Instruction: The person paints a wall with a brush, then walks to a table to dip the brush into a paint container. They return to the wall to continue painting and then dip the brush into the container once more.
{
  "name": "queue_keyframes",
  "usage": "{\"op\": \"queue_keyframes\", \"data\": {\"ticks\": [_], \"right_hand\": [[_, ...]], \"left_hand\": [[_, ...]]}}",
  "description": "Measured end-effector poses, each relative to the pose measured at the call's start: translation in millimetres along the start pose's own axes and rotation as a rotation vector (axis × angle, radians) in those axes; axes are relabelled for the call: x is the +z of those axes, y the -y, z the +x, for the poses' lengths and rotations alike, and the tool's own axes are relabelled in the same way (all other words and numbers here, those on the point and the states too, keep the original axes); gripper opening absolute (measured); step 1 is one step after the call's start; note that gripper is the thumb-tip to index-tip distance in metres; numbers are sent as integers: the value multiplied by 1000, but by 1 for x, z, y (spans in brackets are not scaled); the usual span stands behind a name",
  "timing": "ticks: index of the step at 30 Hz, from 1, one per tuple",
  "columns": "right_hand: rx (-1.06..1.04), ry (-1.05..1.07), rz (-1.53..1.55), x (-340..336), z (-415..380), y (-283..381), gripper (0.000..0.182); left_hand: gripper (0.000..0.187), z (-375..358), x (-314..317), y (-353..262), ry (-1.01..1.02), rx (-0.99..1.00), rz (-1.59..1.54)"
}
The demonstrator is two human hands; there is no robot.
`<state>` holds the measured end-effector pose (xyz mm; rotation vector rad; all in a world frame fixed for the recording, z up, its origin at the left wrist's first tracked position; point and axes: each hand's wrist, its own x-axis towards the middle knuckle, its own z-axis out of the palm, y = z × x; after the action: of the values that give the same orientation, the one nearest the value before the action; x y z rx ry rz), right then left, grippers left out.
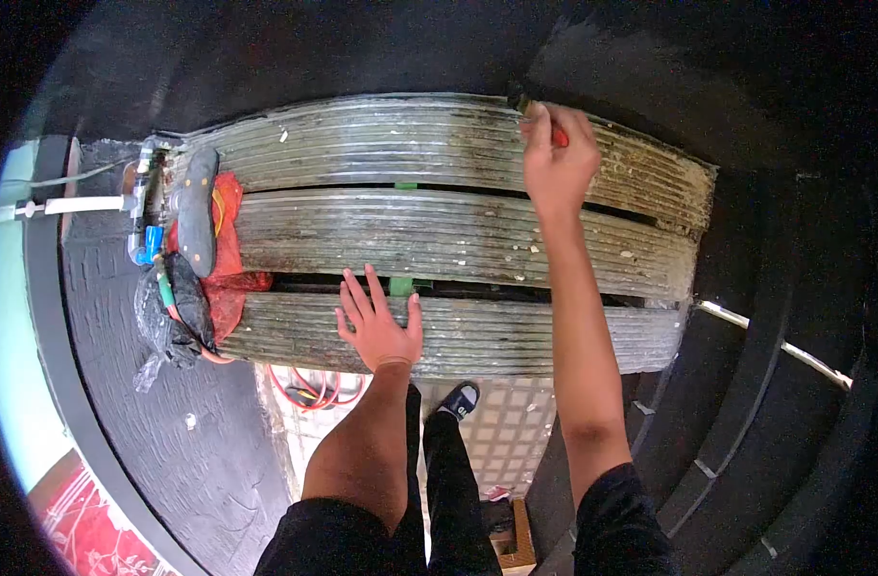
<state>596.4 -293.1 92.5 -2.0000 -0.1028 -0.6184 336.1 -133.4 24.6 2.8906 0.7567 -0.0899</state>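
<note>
My right hand (562, 158) is closed around a brush (560, 136) with a red part on its handle. The brush's dark tip (518, 100) meets the edge where the far grooved plank (362, 144) joins the black wall (410, 48). My left hand (379, 326) lies with fingers spread on the near grooved plank (487, 336), its fingertips by the gap to the middle plank (362, 230). A green strip (400, 286) shows in that gap, just right of the fingers. Small pale flecks dot the planks.
At the planks' left end lie a grey curved object (199, 211), a red bag (228, 230) and a black plastic bag (175, 317), beside a pipe with a blue valve (151, 245). Below are an orange hose (314, 398), tiled floor (516, 432) and a sandalled foot (460, 399).
</note>
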Motion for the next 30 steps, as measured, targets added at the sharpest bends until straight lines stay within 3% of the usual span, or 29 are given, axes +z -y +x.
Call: {"op": "queue_keyframes", "data": {"ticks": [5,7,8,11,15,19,21,24,25,27,28,30], "right_hand": [[5,-55,220,-31,36,60,11],[-245,-184,325,-38,45,71,10],[-246,-185,324,-39,46,77,10],[-557,-378,190,-40,43,88,10],[-517,-310,-20,-23,21,45,10],[-408,-243,-20,-1,-12,-1,9],[-96,-67,5,0,-23,-9,9],[80,-17,71,-4,-18,-9,9],[78,-20,74,-4,-12,-3,9],[-174,-187,30,-10,-2,14,9],[-170,-186,27,-13,3,23,9],[-137,-265,318,-18,16,42,10]], "left_hand": [[82,-1,-1,0,-11,4,2],[82,0,-1,-1,-14,5,3],[82,-1,-1,-1,-11,6,7],[82,-1,-2,-1,-21,8,-3],[82,-1,-3,-1,-11,10,19],[82,1,-3,-1,-5,10,12],[82,-2,-2,0,-1,15,13],[82,1,-2,-2,-15,20,3],[82,2,-2,-2,-17,19,-1],[82,-3,-3,1,-2,17,5],[82,-2,-2,1,-9,18,8],[82,-1,0,-1,-17,20,6]]}}
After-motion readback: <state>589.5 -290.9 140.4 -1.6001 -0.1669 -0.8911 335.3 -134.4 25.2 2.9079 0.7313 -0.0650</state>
